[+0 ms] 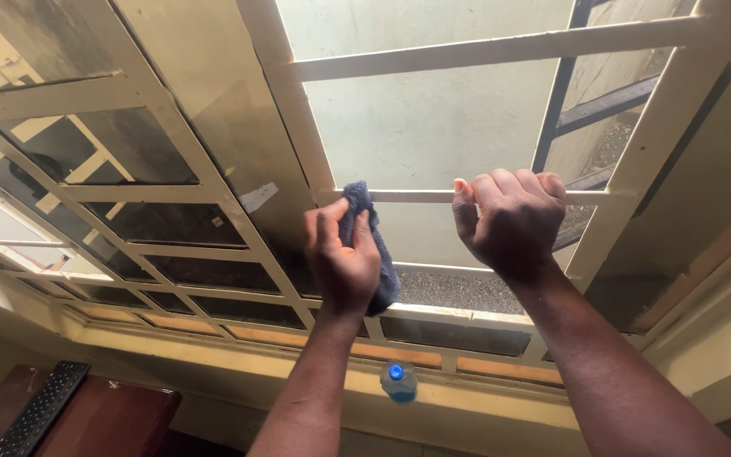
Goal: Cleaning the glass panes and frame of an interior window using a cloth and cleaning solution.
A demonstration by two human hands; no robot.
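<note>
A single view is given, taken from a head-worn camera. It is aimed forward and slightly down at a cream-painted metal window frame (332, 182), seen at arm's length. The horizontal bar under the fingers (501, 188) is held near the centre of the picture.

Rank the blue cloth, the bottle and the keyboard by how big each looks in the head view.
1. keyboard, partly cut off by the frame edge
2. blue cloth, partly hidden by the left hand
3. bottle
The first two look close; unsure.

Keyboard (40, 409) cut off at edge
</note>
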